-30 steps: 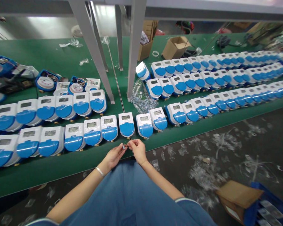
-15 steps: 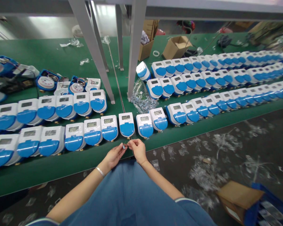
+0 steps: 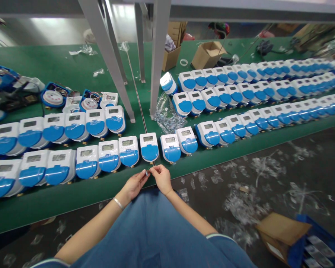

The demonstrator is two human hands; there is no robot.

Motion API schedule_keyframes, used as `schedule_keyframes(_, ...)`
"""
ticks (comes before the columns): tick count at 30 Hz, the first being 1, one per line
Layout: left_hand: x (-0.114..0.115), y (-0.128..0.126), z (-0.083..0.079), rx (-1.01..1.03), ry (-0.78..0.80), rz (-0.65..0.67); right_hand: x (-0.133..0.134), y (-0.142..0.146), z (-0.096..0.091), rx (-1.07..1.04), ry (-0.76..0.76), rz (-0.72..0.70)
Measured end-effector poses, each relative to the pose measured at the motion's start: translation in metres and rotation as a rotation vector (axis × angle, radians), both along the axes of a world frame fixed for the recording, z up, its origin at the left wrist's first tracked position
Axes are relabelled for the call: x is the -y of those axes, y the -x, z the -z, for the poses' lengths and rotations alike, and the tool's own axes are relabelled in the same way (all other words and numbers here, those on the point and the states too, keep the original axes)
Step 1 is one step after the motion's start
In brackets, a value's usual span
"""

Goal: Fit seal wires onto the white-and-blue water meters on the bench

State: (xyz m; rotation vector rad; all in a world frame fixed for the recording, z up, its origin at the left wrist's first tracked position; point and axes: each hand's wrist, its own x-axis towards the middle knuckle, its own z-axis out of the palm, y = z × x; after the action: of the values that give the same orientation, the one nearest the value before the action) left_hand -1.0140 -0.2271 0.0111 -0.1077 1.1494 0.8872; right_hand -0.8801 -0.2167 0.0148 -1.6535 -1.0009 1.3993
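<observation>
A small blue wire seal is pinched between the thumb and fingertips of my left hand. My right hand is closed at its fingertips on the seal's thin end, touching my left fingertips; the fine detail is too small to make out. Just beyond both hands stands a white water meter with a blue lid and a small display, at the bench's near side. The clear plastic bag behind it holds many similar bluish pieces.
Rows of meters stand left and right on the green bench. Metal posts rise behind the hands. Opened meters sit at the back left, a cardboard box at the back. Plastic scraps litter the floor.
My right fingertips have shifted slightly left and closer to the left ones. The seal stays in my left hand, and the meters have not moved.
</observation>
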Motion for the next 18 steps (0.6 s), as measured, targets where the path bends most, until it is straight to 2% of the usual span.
schedule_keyframes(5, 0.002, 0.002, 0.006, 0.022, 0.030, 0.037, 0.002, -0.002, 0.010, 0.061, 0.043, -0.159)
schedule_keyframes(9, 0.002, 0.006, 0.011, 0.023, 0.152, 0.105, 0.003, -0.006, 0.022, 0.045, 0.142, -0.137)
schedule_keyframes(11, 0.000, 0.007, 0.012, 0.050, 0.175, 0.146, 0.003, -0.008, 0.023, 0.082, 0.140, -0.132)
schedule_keyframes(14, -0.003, 0.005, 0.013, 0.061, 0.190, 0.204, 0.002, -0.008, 0.019, 0.198, 0.112, -0.186)
schedule_keyframes(18, -0.004, 0.003, 0.011, 0.060, 0.184, 0.228, 0.003, -0.011, 0.004, 0.339, 0.073, -0.321)
